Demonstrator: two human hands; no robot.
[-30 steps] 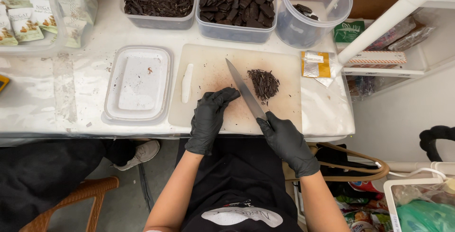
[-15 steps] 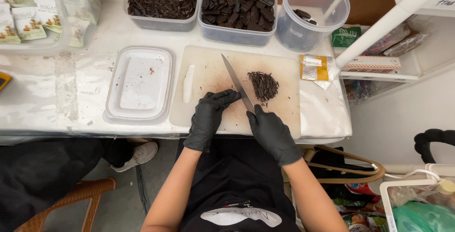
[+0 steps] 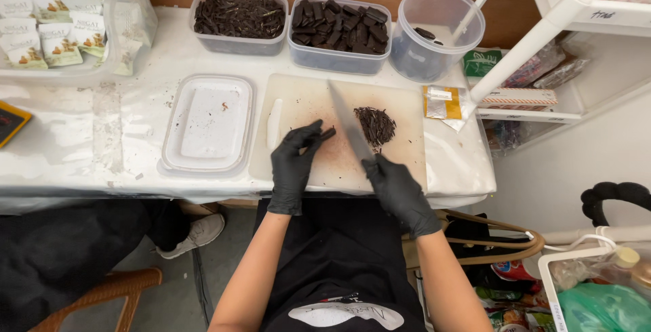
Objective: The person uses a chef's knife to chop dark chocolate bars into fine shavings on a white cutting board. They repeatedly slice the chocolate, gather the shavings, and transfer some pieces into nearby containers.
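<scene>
Your right hand (image 3: 400,193), low in the frame's middle, stays closed around the handle of the knife (image 3: 349,123), and the blade has swung up and leftward, its tip now on the board's upper middle. Your left hand (image 3: 296,162) has curled since a second ago: fingers pinch a small dark piece (image 3: 327,132) just left of the blade, so it looks lined up for a cut. The chopped pile (image 3: 376,125) sits right of the blade on the cutting board (image 3: 305,101). Farther up, two tubs (image 3: 339,57) hold dark pieces.
</scene>
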